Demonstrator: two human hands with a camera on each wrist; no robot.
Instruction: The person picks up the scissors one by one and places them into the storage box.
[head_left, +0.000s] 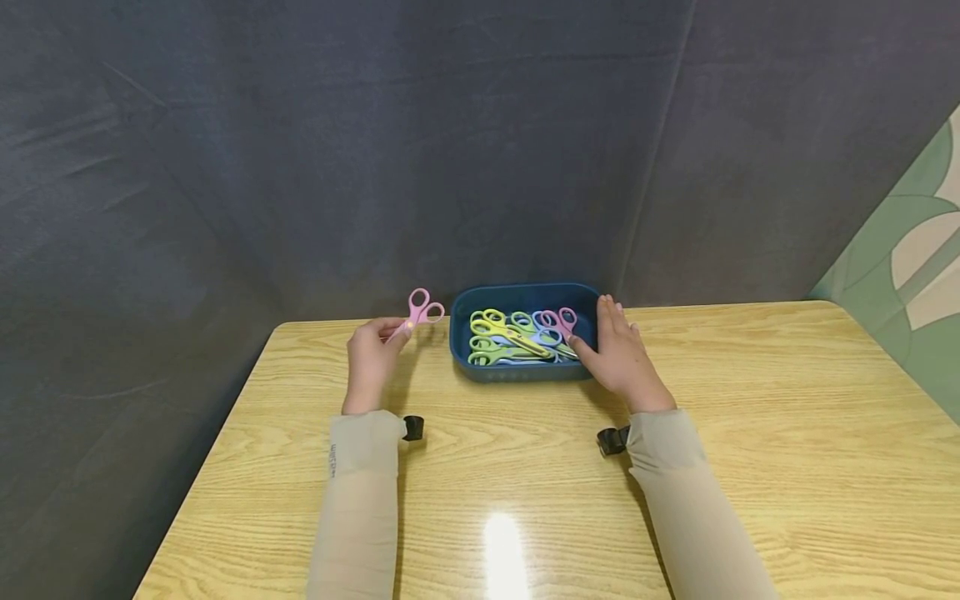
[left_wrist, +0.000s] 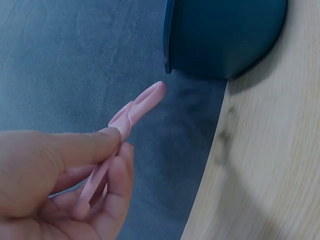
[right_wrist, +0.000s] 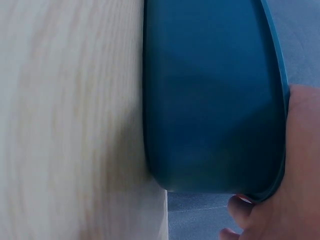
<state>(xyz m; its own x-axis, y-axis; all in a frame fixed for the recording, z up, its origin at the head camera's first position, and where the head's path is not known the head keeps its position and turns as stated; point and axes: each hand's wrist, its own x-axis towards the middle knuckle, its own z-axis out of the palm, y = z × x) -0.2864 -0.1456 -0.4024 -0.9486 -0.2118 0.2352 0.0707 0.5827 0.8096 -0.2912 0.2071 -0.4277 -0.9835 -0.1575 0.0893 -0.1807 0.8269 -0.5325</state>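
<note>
My left hand [head_left: 375, 354] pinches a pair of pink scissors [head_left: 416, 317] between thumb and fingers, above the table by the bin's left end. The handle loops point up and toward the bin; the fingers partly cover the lower part. In the left wrist view the pink scissors [left_wrist: 142, 104] appear nearly edge-on. My right hand [head_left: 624, 358] grips the right end of a dark blue bin [head_left: 525, 375], thumb over the rim and fingers along the outside. Inside lie several scissors with yellow, green, blue and pink handles, such as the yellow scissors [head_left: 512, 335].
The bin stands at the back edge of a wood-grain table [head_left: 480, 467], close to a dark grey curtain [head_left: 480, 167]. A green patterned panel [head_left: 900, 250] is at the far right. Black straps show at both wrists.
</note>
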